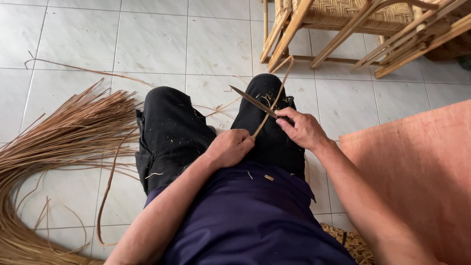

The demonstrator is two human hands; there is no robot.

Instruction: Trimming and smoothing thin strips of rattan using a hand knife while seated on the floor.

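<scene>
Shaving underway: right hand (pixel 303 128) clasps a slim dark-bladed knife (pixel 253 101) over the lap; left hand (pixel 230 147) fisted around a thin tan rattan strip (pixel 273 104) crossing the blade. Next move likely needs steady pull, shallow blade angle

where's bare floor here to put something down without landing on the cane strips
Bare grey floor tiles lie ahead of the knees, between the fanned bundle of brown cane strips and the woven cane chair frame. A smaller patch sits between that chair and the orange-pink board. The left side is crowded with strips.
</scene>
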